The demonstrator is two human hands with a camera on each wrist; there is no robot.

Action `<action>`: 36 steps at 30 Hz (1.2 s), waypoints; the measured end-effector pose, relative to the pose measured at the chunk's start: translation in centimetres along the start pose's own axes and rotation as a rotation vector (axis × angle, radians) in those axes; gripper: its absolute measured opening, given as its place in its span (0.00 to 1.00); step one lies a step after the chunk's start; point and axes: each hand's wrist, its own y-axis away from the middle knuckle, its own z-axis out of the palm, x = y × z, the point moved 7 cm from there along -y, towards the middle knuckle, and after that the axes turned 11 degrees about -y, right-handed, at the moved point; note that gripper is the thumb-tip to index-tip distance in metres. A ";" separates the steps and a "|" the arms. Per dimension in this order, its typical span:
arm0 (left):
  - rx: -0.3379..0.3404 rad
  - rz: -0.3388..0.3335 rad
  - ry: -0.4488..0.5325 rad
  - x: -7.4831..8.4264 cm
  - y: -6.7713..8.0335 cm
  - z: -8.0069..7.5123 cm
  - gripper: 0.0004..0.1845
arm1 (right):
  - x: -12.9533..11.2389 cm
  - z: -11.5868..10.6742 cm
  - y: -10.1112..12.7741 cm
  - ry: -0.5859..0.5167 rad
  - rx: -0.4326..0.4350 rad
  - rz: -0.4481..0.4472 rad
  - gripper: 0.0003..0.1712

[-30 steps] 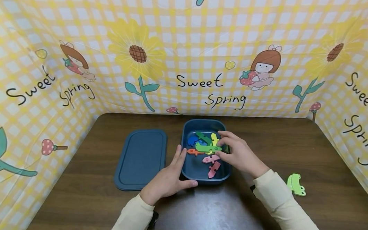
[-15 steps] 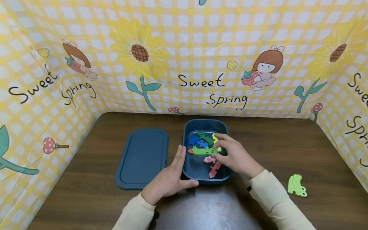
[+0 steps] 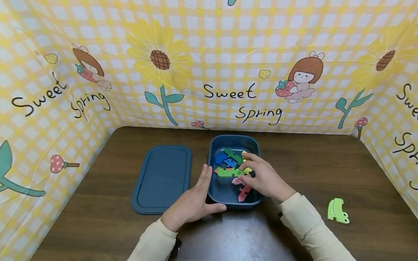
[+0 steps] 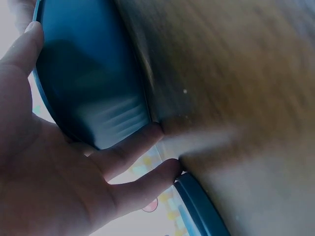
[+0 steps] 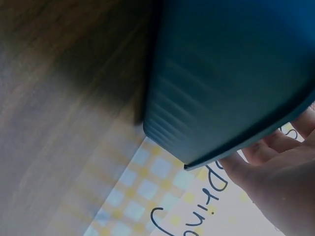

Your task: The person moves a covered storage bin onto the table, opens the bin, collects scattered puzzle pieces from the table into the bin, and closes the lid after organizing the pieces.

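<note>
Box (image 3: 235, 140) sits mid-bench, open top, loose puzzle pieces piled inside. My right hand (image 3: 261, 178) is in over the box's right rim, fingers curled, pinching the long green piece (image 3: 228, 172), which lies across the middle of the box. Blue piece (image 3: 226, 161) and dark green piece (image 3: 233, 154) lie behind it toward the far wall; yellow piece (image 3: 246, 170) is mostly under my fingers; pink piece (image 3: 242, 193) leans near the front wall, just below my hand. Pieces fill the middle and far half; the bare floor of the box is front-left.

My left hand (image 3: 192, 200) is flat against the box's left wall, fingers straight along the outside, thumb along the front corner. It grips nothing, just braces. Left wrist view shows the fingertips (image 4: 152, 132) down at the bench where the wall meets it.

Lid (image 3: 162, 179) lies flat left of the box, near it but apart; my left hand fills the gap between them. So there's little room left of the box.

Bench (image 3: 334, 168) to the right is open out to the frog piece (image 3: 337, 210), which lies well apart near the right edge. Front of the bench holds only my forearms. The curtain (image 3: 213, 48) closes off the back and both sides at the bench edges.
</note>
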 end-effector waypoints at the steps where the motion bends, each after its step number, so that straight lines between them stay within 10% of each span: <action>1: 0.001 0.002 0.001 0.0 0.0 0.0 0.62 | 0.1 0.1 0.0 0.003 0.000 -0.002 0.07; 36: -0.021 -0.007 0.015 0.1 -0.1 0.0 0.62 | -0.3 1.1 -0.5 0.029 -0.030 -0.051 0.08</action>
